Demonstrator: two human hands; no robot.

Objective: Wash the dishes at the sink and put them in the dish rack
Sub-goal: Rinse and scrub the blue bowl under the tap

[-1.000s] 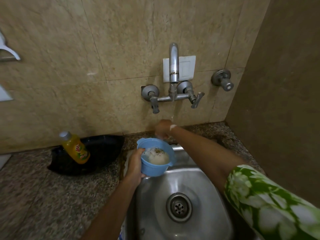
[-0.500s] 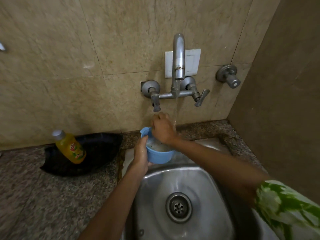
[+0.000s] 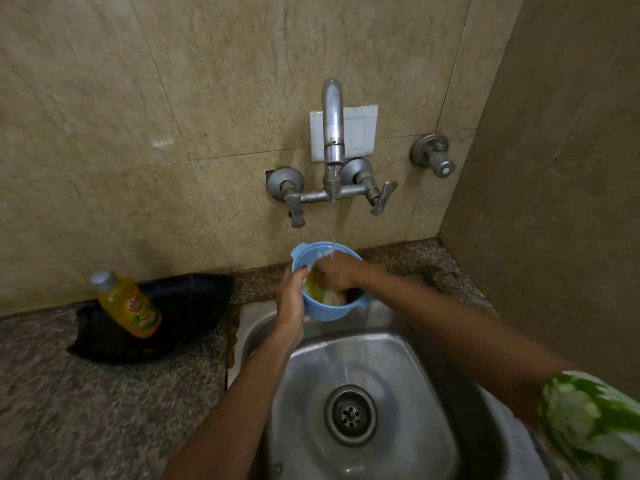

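Observation:
A small blue plastic bowl (image 3: 329,311) with side tabs is held over the back edge of the steel sink (image 3: 398,358). My left hand (image 3: 292,303) grips its left wall and rim. My right hand (image 3: 337,271) is down inside the bowl with its fingers curled among yellowish and white residue; whether it holds anything is hidden. A thin stream of water runs from the tap spout (image 3: 333,119) onto my right hand and the bowl's far rim. No dish rack is in view.
A yellow dish-soap bottle (image 3: 130,306) leans in a black tray (image 3: 194,303) on the granite counter to the left. The sink drain (image 3: 350,414) lies below my arms. Tap handles (image 3: 294,206) and a wall valve (image 3: 434,157) stick out; a wall stands close on the right.
Water now flows from the tap. My right hand has dropped from above the bowl down into it, and the bowl has been raised slightly under the stream.

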